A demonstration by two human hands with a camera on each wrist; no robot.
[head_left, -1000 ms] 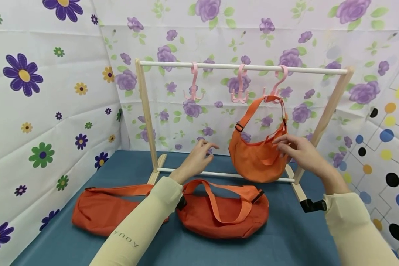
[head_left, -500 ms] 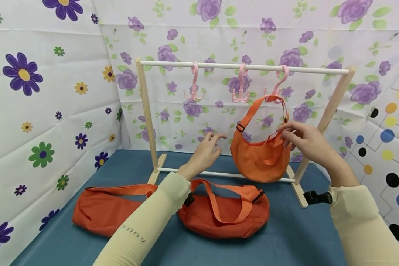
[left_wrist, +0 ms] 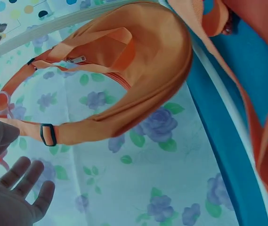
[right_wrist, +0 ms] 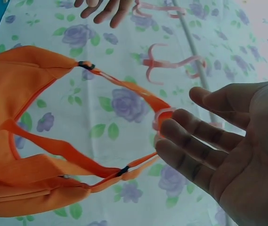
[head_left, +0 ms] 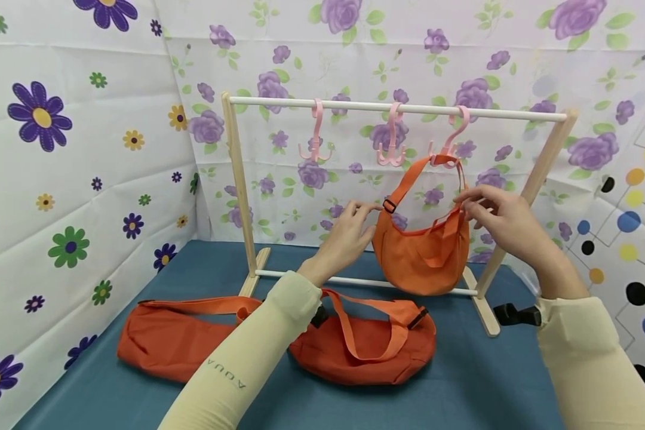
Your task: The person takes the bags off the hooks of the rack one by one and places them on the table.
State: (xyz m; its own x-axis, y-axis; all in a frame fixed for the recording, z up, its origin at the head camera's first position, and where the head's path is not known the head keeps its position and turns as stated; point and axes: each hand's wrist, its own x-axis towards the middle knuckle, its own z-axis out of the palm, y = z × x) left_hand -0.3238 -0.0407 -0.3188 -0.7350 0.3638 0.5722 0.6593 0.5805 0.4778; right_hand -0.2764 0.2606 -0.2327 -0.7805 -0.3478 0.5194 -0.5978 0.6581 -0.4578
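An orange crescent-shaped shoulder bag (head_left: 419, 263) hangs by its strap from the right-hand pink hook (head_left: 445, 146). My left hand (head_left: 346, 239) is at the bag's left side, its index fingertip right at the black strap buckle (left_wrist: 48, 134). The other fingers of that hand are spread in the left wrist view. At the bag's upper right, my right hand (head_left: 502, 221) has loosely bent fingertips beside the strap. Its thumb and fingers (right_wrist: 190, 150) stand apart in the right wrist view with nothing between them.
Two darker orange-red bags, one left (head_left: 166, 340) and one in the middle (head_left: 365, 346), lie on the blue tabletop (head_left: 478, 382). Two more pink hooks hang, bare, from the rack's white rod (head_left: 269, 102). Wooden posts (head_left: 238, 185) support the rack; patterned cloth walls stand behind.
My left hand has moved right and up to the bag's strap buckle. My right hand has risen along the bag's right side toward the strap. The bag hangs almost unchanged.
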